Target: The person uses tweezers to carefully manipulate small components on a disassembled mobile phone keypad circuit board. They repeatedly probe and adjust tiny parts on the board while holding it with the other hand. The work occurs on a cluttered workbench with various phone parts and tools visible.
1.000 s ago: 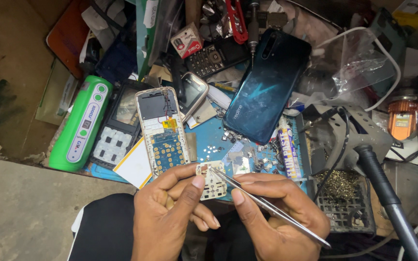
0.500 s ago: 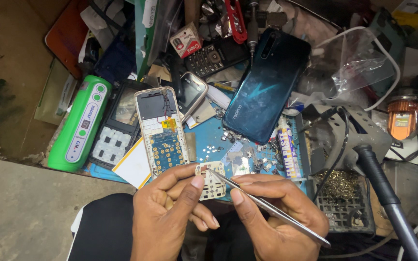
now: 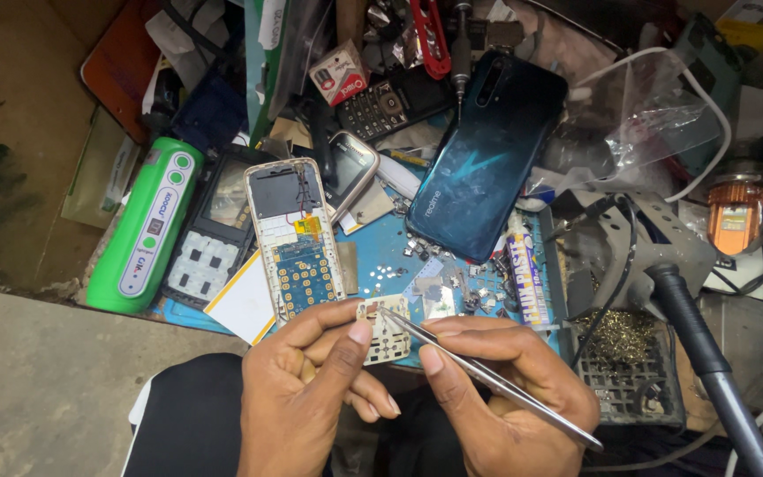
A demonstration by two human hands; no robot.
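My left hand [image 3: 306, 389] pinches a small pale keypad circuit board [image 3: 388, 336] between thumb and fingers, low in the head view. In my right hand [image 3: 496, 389] I hold slim metal tweezers [image 3: 487, 375], whose tips touch the board's upper left corner. Just above the hands lies an opened feature phone [image 3: 295, 238] with a blue keypad board showing, on a blue work mat [image 3: 373, 256].
A dark blue smartphone back [image 3: 486, 155] lies upper right of the mat. A green oblong device [image 3: 147, 225] sits at left, a black keypad phone [image 3: 390, 102] behind. A soldering iron handle [image 3: 708, 353] and brass wool holder [image 3: 620, 340] stand at right.
The tweezer tips have shifted very slightly on the board; the hands otherwise hold the same pose.
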